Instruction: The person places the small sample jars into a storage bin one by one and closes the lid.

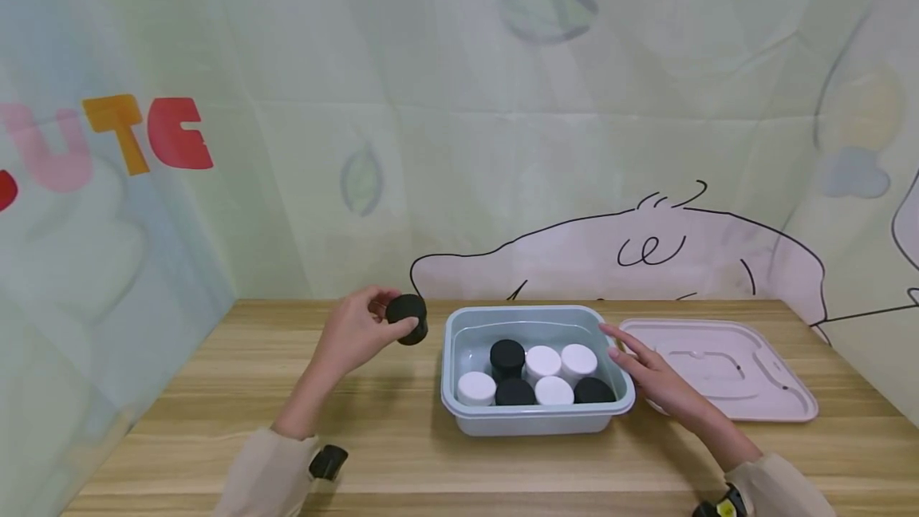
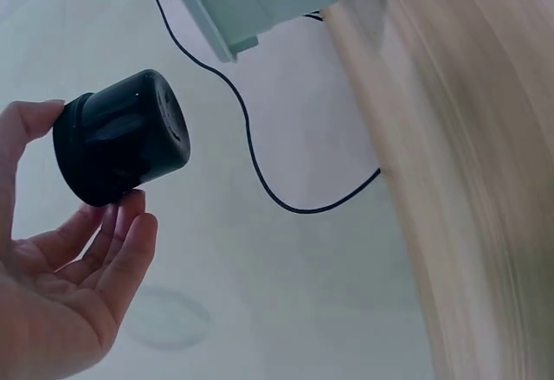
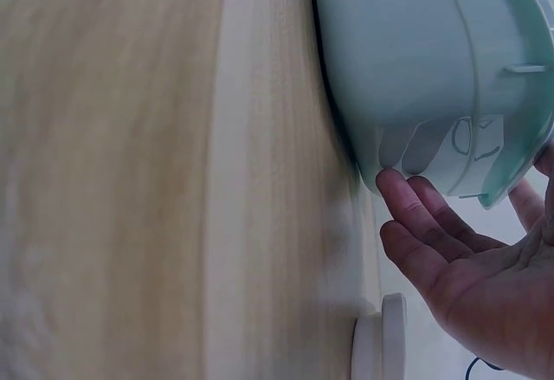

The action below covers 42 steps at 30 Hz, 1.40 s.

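Observation:
My left hand (image 1: 355,329) pinches a small black lidded jar (image 1: 406,317) between thumb and fingers, raised to the left of a pale blue plastic box (image 1: 531,424). In the left wrist view the jar (image 2: 130,138) is tilted, its base facing right. Inside the box stand several white-topped jars (image 1: 554,391) and three black ones (image 1: 507,357), grouped toward the near side. My right hand (image 1: 656,377) rests against the box's right end, one finger at the rim. The right wrist view shows loosely extended fingers (image 3: 424,215) by the outer wall of the box (image 3: 407,60).
A pale pink lid (image 1: 725,373) lies on the wooden table (image 1: 388,461), right of the box and partly behind my right hand. A printed cloth backdrop (image 1: 445,102) hangs behind the table and along its left side.

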{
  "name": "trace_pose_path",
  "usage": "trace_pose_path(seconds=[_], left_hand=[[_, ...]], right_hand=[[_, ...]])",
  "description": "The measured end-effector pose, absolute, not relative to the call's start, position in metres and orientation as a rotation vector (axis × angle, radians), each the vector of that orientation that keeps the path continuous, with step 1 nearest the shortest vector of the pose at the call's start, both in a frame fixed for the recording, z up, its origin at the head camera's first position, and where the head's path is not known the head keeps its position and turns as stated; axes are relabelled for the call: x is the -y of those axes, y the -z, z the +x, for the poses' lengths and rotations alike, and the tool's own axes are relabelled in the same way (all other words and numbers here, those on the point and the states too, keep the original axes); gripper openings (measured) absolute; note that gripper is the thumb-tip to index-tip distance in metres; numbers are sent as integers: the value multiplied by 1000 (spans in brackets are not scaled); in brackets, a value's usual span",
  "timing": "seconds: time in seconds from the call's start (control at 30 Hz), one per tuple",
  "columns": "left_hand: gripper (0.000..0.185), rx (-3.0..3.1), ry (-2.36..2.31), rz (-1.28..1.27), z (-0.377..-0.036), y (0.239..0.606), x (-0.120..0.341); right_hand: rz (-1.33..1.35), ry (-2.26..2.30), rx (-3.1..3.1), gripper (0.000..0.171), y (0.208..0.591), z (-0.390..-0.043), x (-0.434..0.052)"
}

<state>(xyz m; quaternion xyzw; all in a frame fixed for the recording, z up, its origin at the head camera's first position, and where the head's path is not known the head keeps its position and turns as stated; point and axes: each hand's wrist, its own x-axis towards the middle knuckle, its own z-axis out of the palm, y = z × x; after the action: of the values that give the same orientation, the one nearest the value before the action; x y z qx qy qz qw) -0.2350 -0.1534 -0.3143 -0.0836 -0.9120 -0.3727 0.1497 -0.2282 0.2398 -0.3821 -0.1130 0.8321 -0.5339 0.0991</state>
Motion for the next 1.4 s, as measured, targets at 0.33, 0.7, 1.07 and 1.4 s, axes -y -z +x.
trace_pose_path(seconds=[0.33, 0.7, 1.07, 1.4], left_hand=[[38, 2530, 1125, -317, -231, 307, 137], [36, 2505, 1144, -420, -233, 312, 114], [38, 2538, 1165, -447, -234, 318, 93], [38, 2550, 1042, -525, -238, 334, 84]], right_hand=[[-320, 1596, -2460, 54, 383, -229, -239], [-327, 1620, -2441, 54, 384, -229, -238], [-328, 1625, -2445, 54, 384, -229, -238], [-326, 1635, -2450, 54, 385, -230, -238]])
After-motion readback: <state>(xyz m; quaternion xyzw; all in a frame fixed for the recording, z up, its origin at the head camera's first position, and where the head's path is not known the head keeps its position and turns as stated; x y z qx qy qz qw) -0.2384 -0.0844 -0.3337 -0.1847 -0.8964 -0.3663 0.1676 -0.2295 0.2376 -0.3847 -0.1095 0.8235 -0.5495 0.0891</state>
